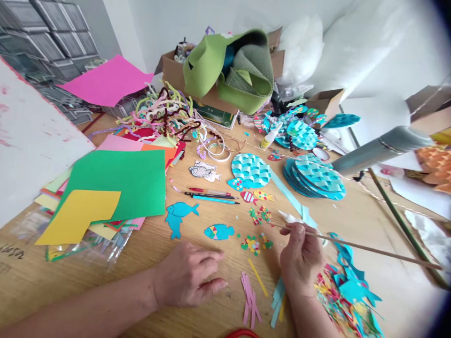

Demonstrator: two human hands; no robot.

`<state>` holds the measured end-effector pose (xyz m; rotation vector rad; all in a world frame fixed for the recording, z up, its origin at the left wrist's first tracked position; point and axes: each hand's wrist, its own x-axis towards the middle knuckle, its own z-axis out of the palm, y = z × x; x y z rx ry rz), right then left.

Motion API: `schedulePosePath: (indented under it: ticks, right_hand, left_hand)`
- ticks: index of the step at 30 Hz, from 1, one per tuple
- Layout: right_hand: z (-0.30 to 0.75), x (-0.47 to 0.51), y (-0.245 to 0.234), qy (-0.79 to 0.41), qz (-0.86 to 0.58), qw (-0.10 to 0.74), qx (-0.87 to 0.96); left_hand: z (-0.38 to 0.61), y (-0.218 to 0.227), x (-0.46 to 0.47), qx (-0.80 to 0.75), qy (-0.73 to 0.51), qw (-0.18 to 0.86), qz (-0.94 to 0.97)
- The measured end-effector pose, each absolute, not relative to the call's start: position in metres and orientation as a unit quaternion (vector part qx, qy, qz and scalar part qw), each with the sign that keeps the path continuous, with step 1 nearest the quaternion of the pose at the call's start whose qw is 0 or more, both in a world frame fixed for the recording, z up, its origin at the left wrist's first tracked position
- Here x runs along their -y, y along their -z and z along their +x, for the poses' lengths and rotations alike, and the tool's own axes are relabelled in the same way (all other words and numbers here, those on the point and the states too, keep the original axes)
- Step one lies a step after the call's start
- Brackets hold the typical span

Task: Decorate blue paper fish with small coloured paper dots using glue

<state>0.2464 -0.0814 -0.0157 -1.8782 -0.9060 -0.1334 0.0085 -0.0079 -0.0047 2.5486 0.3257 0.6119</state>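
Note:
My right hand (303, 260) pinches a thin wooden stick (369, 248) near its left end; the stick slants away to the right. Its tip hovers by small piles of coloured paper dots (251, 244). Behind these fingers lies a white glue bottle (289, 217), partly hidden. My left hand (192, 276) rests on the table with nothing in it, fingers loosely bent and thumb apart. Just beyond it is a blue paper fish (219, 232) with a few coloured pieces near its head. Another pair of blue paper fish (181, 211) lies farther left.
Coloured sheets (137, 178) are stacked at left, below tangled pipe cleaners (165, 112). Woven blue paper discs (313, 176) stand piled near a grey bottle (380, 148). Pink strips (249, 298) and paper scraps (340, 300) lie at the front. Pens (211, 195) lie mid-table.

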Motion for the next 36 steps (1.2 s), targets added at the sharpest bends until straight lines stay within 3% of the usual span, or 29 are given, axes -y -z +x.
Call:
schedulePosePath:
  ticks: [13,36]
  right_hand:
    - [0.237,0.089,0.008,0.050,-0.790,0.458,0.404]
    - [0.239,0.089,0.019,0.041,-0.759,0.515,0.396]
  left_hand:
    - [0.009,0.004,0.005,-0.095,-0.206,0.275,0.934]
    - [0.010,0.008,0.008,-0.130,-0.266,0.214,0.931]
